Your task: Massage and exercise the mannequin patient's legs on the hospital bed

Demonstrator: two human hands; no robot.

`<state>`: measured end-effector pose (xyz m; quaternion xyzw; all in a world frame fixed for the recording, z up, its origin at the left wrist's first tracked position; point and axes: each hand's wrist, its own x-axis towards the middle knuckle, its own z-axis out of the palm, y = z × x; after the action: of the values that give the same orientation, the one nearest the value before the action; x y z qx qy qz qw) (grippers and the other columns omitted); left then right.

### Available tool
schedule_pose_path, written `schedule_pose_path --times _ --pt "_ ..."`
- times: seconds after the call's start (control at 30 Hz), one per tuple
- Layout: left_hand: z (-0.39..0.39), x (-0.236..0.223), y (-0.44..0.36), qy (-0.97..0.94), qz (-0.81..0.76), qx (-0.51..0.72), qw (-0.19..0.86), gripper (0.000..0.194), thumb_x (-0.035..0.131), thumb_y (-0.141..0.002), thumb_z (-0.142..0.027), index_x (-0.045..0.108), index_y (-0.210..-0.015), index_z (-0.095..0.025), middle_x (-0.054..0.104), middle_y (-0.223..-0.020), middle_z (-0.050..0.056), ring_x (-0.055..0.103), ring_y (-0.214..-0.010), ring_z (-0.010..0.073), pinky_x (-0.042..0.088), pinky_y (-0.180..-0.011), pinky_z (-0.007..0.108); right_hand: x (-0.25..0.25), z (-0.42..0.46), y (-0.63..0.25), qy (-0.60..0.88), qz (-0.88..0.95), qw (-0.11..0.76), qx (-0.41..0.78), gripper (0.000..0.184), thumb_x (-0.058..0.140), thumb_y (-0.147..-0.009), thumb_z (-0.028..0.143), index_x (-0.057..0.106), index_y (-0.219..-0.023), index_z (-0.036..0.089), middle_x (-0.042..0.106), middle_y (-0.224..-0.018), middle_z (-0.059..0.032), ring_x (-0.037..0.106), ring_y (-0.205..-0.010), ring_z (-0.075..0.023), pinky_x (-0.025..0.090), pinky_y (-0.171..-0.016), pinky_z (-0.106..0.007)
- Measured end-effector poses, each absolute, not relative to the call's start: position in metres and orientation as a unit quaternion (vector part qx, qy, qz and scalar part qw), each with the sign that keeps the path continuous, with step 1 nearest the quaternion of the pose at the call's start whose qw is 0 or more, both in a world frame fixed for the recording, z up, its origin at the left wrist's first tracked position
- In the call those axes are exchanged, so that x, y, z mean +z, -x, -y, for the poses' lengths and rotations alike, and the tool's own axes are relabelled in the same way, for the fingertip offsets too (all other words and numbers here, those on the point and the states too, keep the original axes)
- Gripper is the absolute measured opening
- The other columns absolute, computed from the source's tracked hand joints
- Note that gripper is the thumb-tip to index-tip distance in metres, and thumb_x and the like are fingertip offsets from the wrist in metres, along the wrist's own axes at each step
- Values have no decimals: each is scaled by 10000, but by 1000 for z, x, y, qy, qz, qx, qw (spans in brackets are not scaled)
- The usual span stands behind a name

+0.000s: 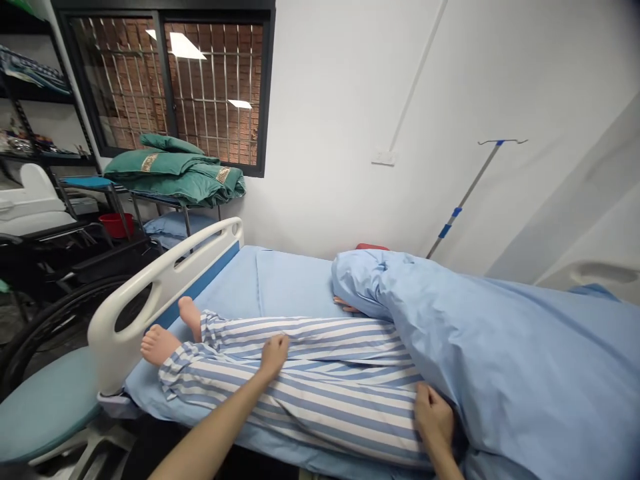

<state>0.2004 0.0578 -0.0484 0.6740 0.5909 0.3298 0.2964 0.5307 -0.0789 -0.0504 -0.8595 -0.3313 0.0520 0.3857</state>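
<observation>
A: What's being touched up close?

B: The left hand (273, 355) lies on the shin of a manikin's striped pyjama trousers (310, 380), and the right hand (434, 420) sits on the thigh, just beside the edge of a pale blue sheet (505, 353).

A: Gripping?

B: Fingers curl against the cloth on both, but I can't tell whether either hand is actually gripping.

A: And the manikin (160, 345)?

B: Lying along a hospital bed (295, 283), bare feet near the white footboard (165, 280), upper body under the sheet.

A: Further off?

B: Folded green linen (175, 170) on a metal rack beneath a barred window (165, 87); an IV pole (465, 200) leans by the wall.
</observation>
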Motion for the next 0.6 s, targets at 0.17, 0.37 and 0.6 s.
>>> schedule_pose_path --times 0.17,0.37,0.6 --pt "-78 -51 -83 -645 -653 313 245 370 293 -834 -286 495 -544 -178 545 -571 -4 507 -648 117 316 -627 211 -49 77 -530 869 334 360 63 323 380 -691 450 581 -617 208 587 -609 -107 463 -519 -213 350 -511 -301" --pt "-61 -80 -39 -640 -724 214 145 263 373 -821 -308 607 -761 -202 652 -782 47 569 -771 172 329 -668 248 -48 73 -528 875 384 288 58 310 390 -698 446 451 -467 249 507 -515 -66 403 -478 -201 315 -514 -304" --pt "-59 -85 -42 -666 -720 168 101 319 331 -840 -323 629 -805 -216 676 -808 63 607 -771 191 356 -667 271 -50 69 -523 877 423 221 45 337 413 -693 461 362 -438 248 466 -477 -41 385 -459 -195 286 -514 -302"
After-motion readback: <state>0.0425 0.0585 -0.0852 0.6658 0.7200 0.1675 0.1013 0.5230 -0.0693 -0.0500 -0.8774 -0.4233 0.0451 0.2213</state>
